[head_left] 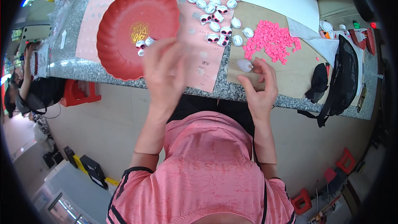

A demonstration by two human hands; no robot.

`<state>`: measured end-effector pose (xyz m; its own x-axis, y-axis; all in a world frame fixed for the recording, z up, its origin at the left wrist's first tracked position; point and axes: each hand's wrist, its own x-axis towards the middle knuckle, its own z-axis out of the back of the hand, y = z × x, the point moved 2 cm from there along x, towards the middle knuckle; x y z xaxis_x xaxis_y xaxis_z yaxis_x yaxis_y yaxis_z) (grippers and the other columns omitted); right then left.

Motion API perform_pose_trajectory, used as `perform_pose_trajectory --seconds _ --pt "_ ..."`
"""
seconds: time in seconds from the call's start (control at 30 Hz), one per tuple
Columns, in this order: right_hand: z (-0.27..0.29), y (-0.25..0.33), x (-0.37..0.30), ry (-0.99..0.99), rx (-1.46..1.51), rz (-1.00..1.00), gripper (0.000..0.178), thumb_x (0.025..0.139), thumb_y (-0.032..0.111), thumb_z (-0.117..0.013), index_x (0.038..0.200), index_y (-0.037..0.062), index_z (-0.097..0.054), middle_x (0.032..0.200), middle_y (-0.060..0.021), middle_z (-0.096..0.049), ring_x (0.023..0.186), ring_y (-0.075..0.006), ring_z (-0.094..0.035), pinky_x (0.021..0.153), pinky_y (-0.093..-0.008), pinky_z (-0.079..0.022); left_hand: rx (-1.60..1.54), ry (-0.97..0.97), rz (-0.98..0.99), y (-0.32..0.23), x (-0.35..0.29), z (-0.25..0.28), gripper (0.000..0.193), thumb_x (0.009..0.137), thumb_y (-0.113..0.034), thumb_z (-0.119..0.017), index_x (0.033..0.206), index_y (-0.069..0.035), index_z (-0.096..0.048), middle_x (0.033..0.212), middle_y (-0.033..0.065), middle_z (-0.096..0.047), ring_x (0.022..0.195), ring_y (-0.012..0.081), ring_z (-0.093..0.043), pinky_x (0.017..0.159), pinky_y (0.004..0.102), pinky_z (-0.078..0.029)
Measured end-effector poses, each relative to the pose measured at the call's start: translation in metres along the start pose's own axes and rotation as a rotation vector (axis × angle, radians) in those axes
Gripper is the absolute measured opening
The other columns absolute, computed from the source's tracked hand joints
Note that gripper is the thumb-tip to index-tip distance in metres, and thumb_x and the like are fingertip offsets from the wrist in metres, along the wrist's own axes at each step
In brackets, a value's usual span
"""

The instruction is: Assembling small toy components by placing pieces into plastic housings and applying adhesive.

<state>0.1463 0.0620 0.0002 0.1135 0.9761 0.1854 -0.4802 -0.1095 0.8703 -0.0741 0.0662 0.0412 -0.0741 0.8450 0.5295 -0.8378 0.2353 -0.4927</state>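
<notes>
My left hand [166, 72] is smeared by motion over the right rim of a red scalloped plate [116, 20]; its fingers do not show clearly. A few small white rounded pieces [149, 41] lie in the plate close to those fingers, some with black and pink marks. My right hand [262, 81] has its thumb and fingers apart beside a plain whitish rounded piece [244, 65] on the brown sheet. Whether a fingertip touches that piece I cannot tell. Just beyond is a pile of small bright pink pieces [271, 41].
Several more white rounded pieces [215, 26] are scattered on a pink paper [203, 68] and the brown sheet [290, 79]. A black mesh bag [342, 79] lies at the right of the speckled counter [66, 64]. Red stools [81, 97] stand on the floor. Another person [31, 83] is at far left.
</notes>
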Motion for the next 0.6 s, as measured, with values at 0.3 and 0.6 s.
perform_pose_trajectory --seconds 0.3,0.6 --pt "0.001 -0.013 -0.004 0.014 0.176 0.104 0.029 0.076 0.002 -0.067 0.103 -0.001 -0.058 0.108 -0.0129 -0.059 0.089 -0.015 -0.055 0.071 -0.0238 -0.043 -0.272 0.232 0.147 -0.008 -0.002 -0.06 0.027 0.08 0.001 -0.058 0.107 -0.002 -0.061 0.098 0.0121 -0.06 0.087 0.0238 -0.058 0.076 0.0319 -0.047" --pt "0.041 0.01 -0.024 0.014 0.447 -0.052 0.03 0.075 0.011 -0.071 0.098 -0.0051 -0.06 0.088 -0.0104 -0.059 0.076 -0.0131 -0.053 0.065 -0.0228 -0.041 -1.767 0.445 1.055 -0.022 -0.036 -0.039 0.027 0.088 -0.004 -0.056 0.115 0.0 -0.055 0.101 0.0103 -0.061 0.094 0.0183 -0.061 0.081 0.0284 -0.051"
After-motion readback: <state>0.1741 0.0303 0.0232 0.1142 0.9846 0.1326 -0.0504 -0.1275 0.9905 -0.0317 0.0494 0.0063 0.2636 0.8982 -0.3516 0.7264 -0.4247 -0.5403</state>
